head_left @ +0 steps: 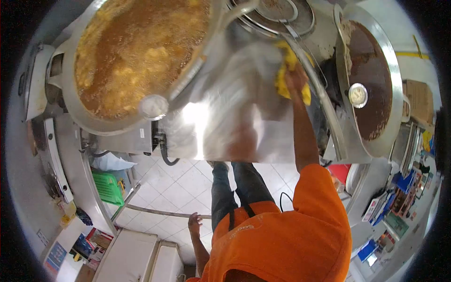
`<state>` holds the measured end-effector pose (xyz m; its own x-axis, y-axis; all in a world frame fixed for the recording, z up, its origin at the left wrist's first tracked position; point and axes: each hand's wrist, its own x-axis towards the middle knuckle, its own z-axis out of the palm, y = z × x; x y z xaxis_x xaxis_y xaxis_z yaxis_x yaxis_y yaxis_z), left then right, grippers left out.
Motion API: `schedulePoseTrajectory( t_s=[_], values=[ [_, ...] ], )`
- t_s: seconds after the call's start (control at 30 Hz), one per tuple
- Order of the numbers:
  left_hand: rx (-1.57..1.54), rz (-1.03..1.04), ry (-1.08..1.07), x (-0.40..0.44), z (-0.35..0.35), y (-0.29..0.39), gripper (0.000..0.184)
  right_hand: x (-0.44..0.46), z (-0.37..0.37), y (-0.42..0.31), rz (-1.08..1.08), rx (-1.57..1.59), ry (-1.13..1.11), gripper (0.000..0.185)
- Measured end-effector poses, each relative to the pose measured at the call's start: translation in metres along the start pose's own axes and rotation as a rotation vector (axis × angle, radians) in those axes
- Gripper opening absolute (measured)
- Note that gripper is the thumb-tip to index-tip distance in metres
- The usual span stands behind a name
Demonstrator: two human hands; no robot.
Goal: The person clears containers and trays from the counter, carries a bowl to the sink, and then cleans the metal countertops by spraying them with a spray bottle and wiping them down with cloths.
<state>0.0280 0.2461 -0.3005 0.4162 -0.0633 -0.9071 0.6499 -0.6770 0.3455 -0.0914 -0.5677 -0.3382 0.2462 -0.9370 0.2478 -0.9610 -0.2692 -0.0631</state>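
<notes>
My right hand [296, 79] is pressed on a yellow cloth [283, 84], which lies on the shiny metal surface [225, 103] near its right edge; hand and cloth are slightly blurred. Down at my left side, my left hand [194, 223] hangs away from the surface, fingers loosely apart and nothing in it. To the left of the metal surface stands a large pan [108, 127] of bubbling yellow-brown liquid.
At the right is a wide pan [385, 103] of dark brown contents. A strainer [277, 14] lies at the top, beside a long metal bar [324, 103]. A green crate [107, 188] and white cabinets [127, 256] are at the lower left.
</notes>
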Motion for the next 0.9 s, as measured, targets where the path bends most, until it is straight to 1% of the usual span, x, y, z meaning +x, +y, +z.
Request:
schedulePoseTrajectory(
  t_s=[0.03,0.07,0.1,0.13,0.23,0.27,0.3,0.33,0.37,0.4,0.43,0.47,0.5,0.53,0.6,0.63,0.67,0.7,0.73,0.77,0.8,0.83,0.9],
  values=[
    [0.0,-0.09,0.041,-0.001,0.011,0.002,0.034,0.009,0.001,0.005,0.208,-0.092,0.025,0.048],
    [0.002,-0.083,0.031,-0.006,0.018,0.0,0.034,0.012,0.006,-0.013,0.318,-0.134,0.021,0.049],
    [0.005,-0.073,0.017,-0.008,0.028,-0.003,0.034,0.013,0.016,-0.044,0.284,-0.097,0.026,0.05],
    [0.018,-0.069,0.007,-0.012,0.032,-0.005,0.034,0.006,0.023,-0.087,0.18,-0.021,0.021,0.05],
    [0.019,-0.057,0.008,-0.015,0.047,-0.005,0.033,-0.049,0.014,-0.233,-0.262,0.285,-0.084,0.052],
    [0.022,-0.061,0.009,-0.022,0.051,-0.006,0.032,-0.08,-0.002,-0.265,-0.393,0.394,-0.159,0.053],
    [0.048,-0.071,0.022,-0.027,0.054,0.001,0.031,-0.112,-0.024,-0.282,-0.516,0.53,-0.263,0.053],
    [0.012,-0.082,0.029,-0.029,0.056,0.005,0.031,-0.146,-0.046,-0.284,-0.632,0.68,-0.385,0.054],
    [-0.027,-0.094,0.031,-0.033,0.059,0.004,0.031,-0.183,-0.059,-0.27,-0.792,0.831,-0.526,0.054],
    [-0.066,-0.106,0.034,-0.036,0.062,0.003,0.031,-0.222,-0.052,-0.251,-1.104,0.925,-0.624,0.056],
    [-0.025,-0.159,0.054,-0.037,0.066,0.004,0.031,-0.231,-0.059,-0.233,-1.462,0.992,-0.647,0.061],
    [-0.035,-0.156,0.049,-0.036,0.068,0.001,0.031,-0.216,-0.069,-0.221,-1.634,1.084,-0.596,0.063],
    [-0.044,-0.157,0.05,-0.037,0.067,-0.004,0.032,-0.186,-0.076,-0.224,-1.556,1.053,-0.653,0.06],
    [-0.054,-0.161,0.054,-0.038,0.066,-0.01,0.032,-0.152,-0.066,-0.23,-1.369,0.982,-0.654,0.057],
    [-0.083,-0.116,0.046,-0.043,0.065,-0.017,0.032,-0.06,-0.022,-0.242,-0.979,0.755,-0.441,0.053],
    [-0.103,-0.123,0.043,-0.047,0.064,-0.021,0.032,-0.017,-0.003,-0.247,-0.818,0.626,-0.33,0.052],
    [-0.121,-0.126,0.043,-0.05,0.061,-0.022,0.032,0.014,0.012,-0.258,-0.693,0.53,-0.224,0.052],
    [-0.092,-0.139,0.078,-0.053,0.063,-0.02,0.032,0.025,0.019,-0.274,-0.586,0.486,-0.17,0.053],
    [-0.099,-0.122,0.085,-0.059,0.062,-0.022,0.031,0.01,0.028,-0.287,-0.532,0.553,-0.063,0.055],
    [-0.107,-0.102,0.087,-0.063,0.061,-0.025,0.031,-0.02,0.027,-0.309,-0.52,0.525,-0.09,0.054],
    [-0.116,-0.076,0.085,-0.062,0.062,-0.026,0.031,-0.07,0.018,-0.329,-0.542,0.486,-0.167,0.052],
    [-0.082,-0.132,0.095,-0.058,0.063,-0.027,0.031,-0.125,0.007,-0.345,-0.581,0.462,-0.262,0.051],
    [-0.028,-0.138,0.03,-0.052,0.063,-0.029,0.031,-0.222,-0.033,-0.351,-0.779,0.551,-0.406,0.049]
  ],
)
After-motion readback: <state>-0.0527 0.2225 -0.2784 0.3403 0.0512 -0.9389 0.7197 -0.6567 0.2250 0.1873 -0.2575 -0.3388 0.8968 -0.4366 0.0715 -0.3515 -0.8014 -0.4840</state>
